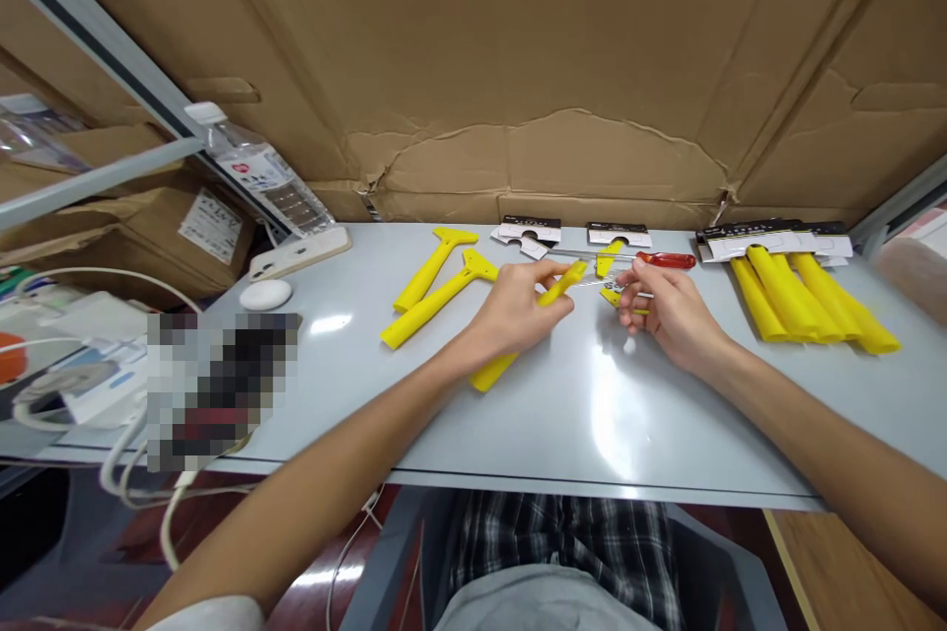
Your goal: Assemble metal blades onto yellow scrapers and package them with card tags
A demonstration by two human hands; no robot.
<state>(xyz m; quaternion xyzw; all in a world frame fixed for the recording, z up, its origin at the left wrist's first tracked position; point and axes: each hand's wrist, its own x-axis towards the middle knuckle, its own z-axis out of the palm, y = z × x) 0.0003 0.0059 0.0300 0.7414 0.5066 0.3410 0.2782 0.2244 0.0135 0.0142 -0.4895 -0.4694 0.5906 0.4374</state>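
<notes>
My left hand (524, 308) is closed around a yellow scraper handle (494, 373), whose flared head (568, 282) points up to the right. Opposite it, my right hand (670, 315) has its fingers curled in a pinch; what they hold, if anything, is too small to make out. Just beyond the right fingertips lie a small yellow head piece (609, 259) and a red-handled screwdriver (666, 260). Another yellow piece (611, 298) and some small metal bits show between the hands, partly hidden by the right fingers. Two more T-shaped scraper handles (436, 304) rest left of my left hand.
Several yellow handles with black-and-white cards (803, 291) lie in a pile at the right. More cards (527, 233) sit along the cardboard backing (540, 168). On the left are a bottle (262, 173), a power strip (300, 253), a white mouse (265, 294), cables and a blurred-out item (222, 394).
</notes>
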